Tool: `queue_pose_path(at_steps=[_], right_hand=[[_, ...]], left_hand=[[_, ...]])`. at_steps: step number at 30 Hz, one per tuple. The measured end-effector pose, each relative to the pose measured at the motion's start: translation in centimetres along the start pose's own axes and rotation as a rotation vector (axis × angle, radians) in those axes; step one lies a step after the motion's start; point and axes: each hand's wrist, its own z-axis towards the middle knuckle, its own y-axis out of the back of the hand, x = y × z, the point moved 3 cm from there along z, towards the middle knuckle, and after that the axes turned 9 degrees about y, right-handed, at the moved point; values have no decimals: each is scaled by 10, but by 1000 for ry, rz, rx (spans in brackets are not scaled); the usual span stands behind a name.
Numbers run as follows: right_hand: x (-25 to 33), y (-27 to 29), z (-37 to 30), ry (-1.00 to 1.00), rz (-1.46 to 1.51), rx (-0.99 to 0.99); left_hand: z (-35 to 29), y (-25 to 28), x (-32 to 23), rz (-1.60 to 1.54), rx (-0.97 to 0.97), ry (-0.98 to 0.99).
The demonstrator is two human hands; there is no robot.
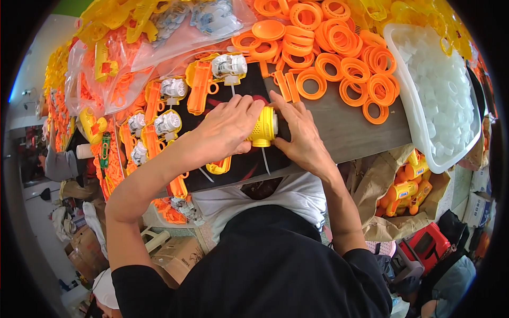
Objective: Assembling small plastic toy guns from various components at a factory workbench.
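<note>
My left hand [233, 125] is closed around a yellow plastic toy gun piece [262, 129] with a round, perforated barrel, just above the table's front edge. A pale translucent ring-like part sits at its right end. My right hand [303, 137] grips that end, thumb below and fingers above; its palm side is hidden. Left of my hands lie several half-assembled toy guns [199, 87], orange and yellow with white mechanisms [229, 65] exposed. Under my left wrist is another yellow piece [219, 167], partly covered by the arm.
Orange plastic rings [313, 84] are heaped at the back right. A white tub [395, 69] of translucent caps stands at the right edge. Below it, a paper bag [371, 199] holds finished-looking yellow-orange toys [405, 193]. Clear bags of orange parts [116, 79] fill the far left.
</note>
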Motion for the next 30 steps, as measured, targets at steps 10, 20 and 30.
queue_pose_path(at_steps=[10, 20, 30], right_hand=[[6, 6, 0, -136, 254, 27], [32, 14, -8, 70, 283, -42], [85, -7, 15, -39, 286, 134]], left_hand=[[-12, -6, 36, -324, 58, -36], [-61, -9, 12, -983, -195, 246], [-76, -14, -20, -445, -558, 182]])
